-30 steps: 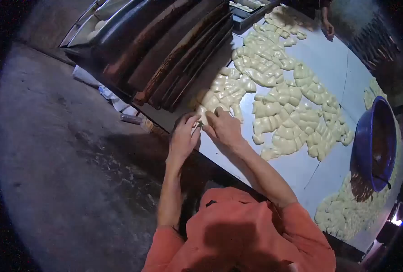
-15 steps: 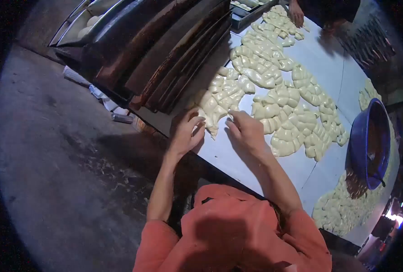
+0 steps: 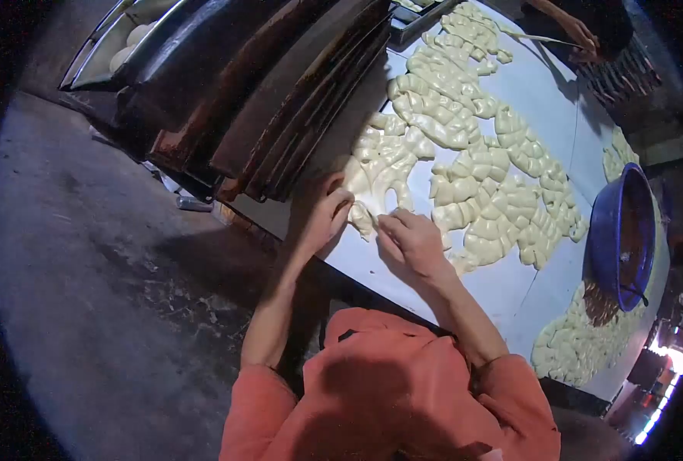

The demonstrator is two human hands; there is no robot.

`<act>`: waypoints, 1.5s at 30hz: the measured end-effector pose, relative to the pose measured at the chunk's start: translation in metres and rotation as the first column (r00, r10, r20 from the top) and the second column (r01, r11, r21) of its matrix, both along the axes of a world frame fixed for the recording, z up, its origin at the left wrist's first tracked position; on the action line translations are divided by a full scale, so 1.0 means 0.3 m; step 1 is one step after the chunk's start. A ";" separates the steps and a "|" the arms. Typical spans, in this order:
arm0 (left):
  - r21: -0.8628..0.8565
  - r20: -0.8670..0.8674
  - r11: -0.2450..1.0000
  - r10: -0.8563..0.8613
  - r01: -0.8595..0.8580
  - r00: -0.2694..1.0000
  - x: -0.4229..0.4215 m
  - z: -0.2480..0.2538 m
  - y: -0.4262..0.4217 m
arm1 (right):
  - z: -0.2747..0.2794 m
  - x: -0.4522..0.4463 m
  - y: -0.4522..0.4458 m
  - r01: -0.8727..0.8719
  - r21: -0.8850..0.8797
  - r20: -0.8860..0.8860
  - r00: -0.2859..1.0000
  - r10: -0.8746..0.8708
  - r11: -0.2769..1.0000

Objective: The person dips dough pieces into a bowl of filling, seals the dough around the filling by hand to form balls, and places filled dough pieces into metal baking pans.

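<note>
We work at the near edge of a white-topped bench (image 3: pixel 472 300), toward its left end, just beside a stack of dark metal trays (image 3: pixel 280 100). The dough sheet (image 3: pixel 376 173) under our hands lies between that stack and the larger spread of scored dough (image 3: pixel 487 207), which covers the bench's middle; its nearest tip points at the near edge.

Our right hand (image 3: pixel 414 238) has thumb and fingers drawn together, seemingly closed on a stretched tongue of dough, with a gap opened in the sheet just beyond it. Our left hand (image 3: pixel 331 213) is curled at the sheet's left margin, fingers bent and nearly together; we cannot tell whether they pinch dough or only rest against it.

Handled well, the soft, glossy dough wants a light, even pull, both hands low to the bench. We should spread the stretch broadly, since the thin part beside the gap looks likeliest to tear, and judge the left hand best placed as a steady anchor, clear of the tray edges.

Across the bench, at its far edge, a co-worker's hand (image 3: pixel 585 42) holds a long dough strip (image 3: pixel 530 36). A blue basin (image 3: pixel 604 230) stands toward the right end.
</note>
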State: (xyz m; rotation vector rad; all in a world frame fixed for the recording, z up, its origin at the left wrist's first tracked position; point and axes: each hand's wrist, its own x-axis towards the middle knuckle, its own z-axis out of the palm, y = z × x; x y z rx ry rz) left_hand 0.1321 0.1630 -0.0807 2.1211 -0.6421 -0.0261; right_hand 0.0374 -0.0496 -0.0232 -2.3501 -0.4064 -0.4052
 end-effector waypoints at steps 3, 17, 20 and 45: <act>-0.014 0.020 1.000 0.017 -0.016 1.000 -0.037 0.045 -0.003 | 0.004 -0.044 -0.016 0.183 0.066 -0.141 0.975 -0.173 0.981; 0.152 0.234 0.985 0.049 -0.086 0.971 -0.100 0.126 -0.114 | 0.025 0.226 -0.063 -0.111 -0.183 -0.203 0.976 0.073 0.977; 0.127 0.217 0.991 0.018 -0.046 0.976 -0.110 0.136 -0.092 | 0.024 0.249 -0.119 -0.098 -0.177 -0.141 0.987 0.073 0.979; -0.101 0.152 0.993 -0.040 0.056 0.988 -0.189 0.105 0.016 | -0.055 0.123 0.095 0.560 0.395 -0.729 0.673 -0.122 0.728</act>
